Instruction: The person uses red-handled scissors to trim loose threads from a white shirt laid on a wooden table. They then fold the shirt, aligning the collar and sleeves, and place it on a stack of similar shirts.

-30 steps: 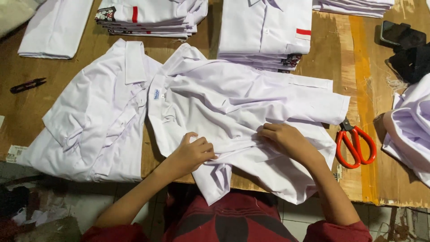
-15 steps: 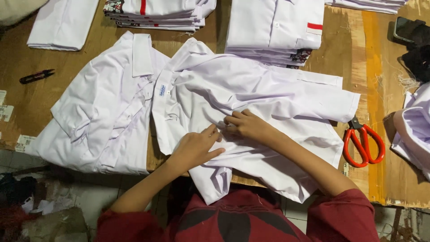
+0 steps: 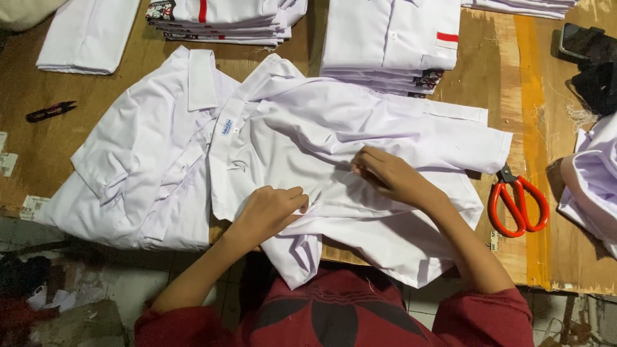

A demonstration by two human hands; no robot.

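A white short-sleeved shirt (image 3: 334, 135) lies spread open across the wooden table (image 3: 495, 83), its lower part hanging over the near edge. My left hand (image 3: 270, 212) presses flat on the shirt's fabric near the front edge, fingers together. My right hand (image 3: 389, 177) rests a little further in, fingertips pinching a fold of the same shirt. A second white shirt (image 3: 141, 160) lies flat to the left, partly under the first one.
Orange-handled scissors (image 3: 517, 202) lie at the right. Stacks of folded white shirts (image 3: 389, 38) (image 3: 218, 16) sit at the back, another folded piece (image 3: 87, 35) at far left. A small black thread clipper (image 3: 50, 111) lies left. More white cloth (image 3: 591, 186) and a dark phone (image 3: 578, 42) sit right.
My right hand has slid left and further in across the shirt, from its lower right part toward the middle. My left hand has stayed near the front edge, shifting slightly.
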